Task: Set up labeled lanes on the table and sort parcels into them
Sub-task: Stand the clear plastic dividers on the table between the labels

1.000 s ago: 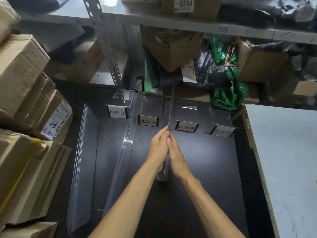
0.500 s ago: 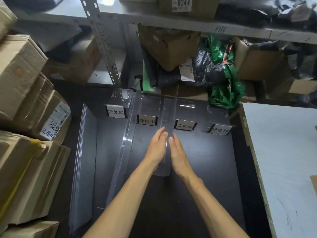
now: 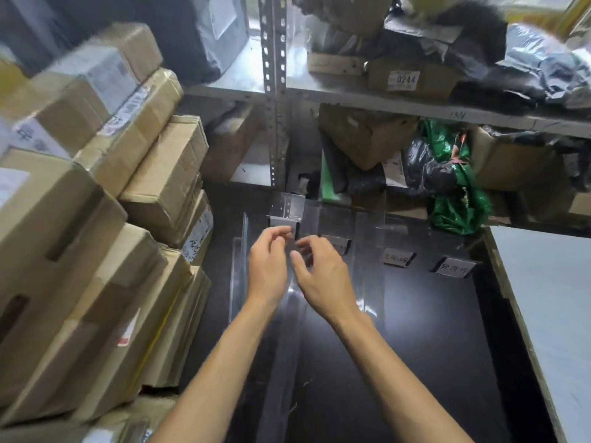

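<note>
Hands loosely curled, left hand [image 3: 268, 266], right hand [image 3: 323, 280] — above clear divider [image 3: 289, 346]

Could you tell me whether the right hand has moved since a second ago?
Yes. The right hand has shifted left, from beside the third label to the second label.

Matte black tabletop [image 3: 431, 362]. At its far end I count four small white label cards in dark holders, set in a row: first card [image 3: 281, 221] and second card [image 3: 335, 243] blurred, third card [image 3: 398, 259] faint, fourth card [image 3: 454, 269] handwritten. One long clear acrylic divider [image 3: 287, 353] runs from the cards toward me. A second clear divider [image 3: 367, 257] sits between the second and third cards. Spare clear sheets [image 3: 238, 260] stand on edge at the left. Brown taped cardboard parcels [image 3: 96, 235] are stacked, tilted, along the table's left side.
</note>
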A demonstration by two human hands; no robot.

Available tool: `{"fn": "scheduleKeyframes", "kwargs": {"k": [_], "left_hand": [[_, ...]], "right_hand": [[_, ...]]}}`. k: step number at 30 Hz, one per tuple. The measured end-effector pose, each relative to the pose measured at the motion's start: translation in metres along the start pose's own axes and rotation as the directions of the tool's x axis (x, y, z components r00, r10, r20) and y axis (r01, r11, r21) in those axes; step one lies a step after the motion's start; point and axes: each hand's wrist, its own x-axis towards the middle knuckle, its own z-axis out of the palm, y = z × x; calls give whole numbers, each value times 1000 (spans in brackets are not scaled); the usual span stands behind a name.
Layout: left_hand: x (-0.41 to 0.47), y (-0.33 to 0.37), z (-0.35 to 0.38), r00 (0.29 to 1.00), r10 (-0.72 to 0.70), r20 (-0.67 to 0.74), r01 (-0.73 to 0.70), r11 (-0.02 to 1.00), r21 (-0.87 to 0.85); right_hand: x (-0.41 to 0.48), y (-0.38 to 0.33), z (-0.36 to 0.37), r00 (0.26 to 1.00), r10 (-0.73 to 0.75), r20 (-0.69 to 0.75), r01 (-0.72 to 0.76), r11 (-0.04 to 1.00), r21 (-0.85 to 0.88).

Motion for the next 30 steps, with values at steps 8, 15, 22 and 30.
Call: {"fn": "scheduleKeyframes", "kwargs": {"k": [8, 15, 22, 30], "left_hand": [[2, -55, -93, 940, -314, -134, 335, 924, 182], [-10, -85, -110, 899, -433, -70, 439, 886, 147], [-5, -82, -109, 895, -444, -44, 446, 888, 112], [-3, -59, -105, 926, -377, -22, 376, 916, 139]], "right_hand": [[-20, -55, 105, 921, 190, 340, -46, 919, -391], [-24, -41, 123, 927, 217, 305, -105, 932, -347], [-22, -42, 118, 932, 180, 313, -100, 962, -256], [-17, -51, 108, 966, 56, 253, -55, 998, -11]]}}
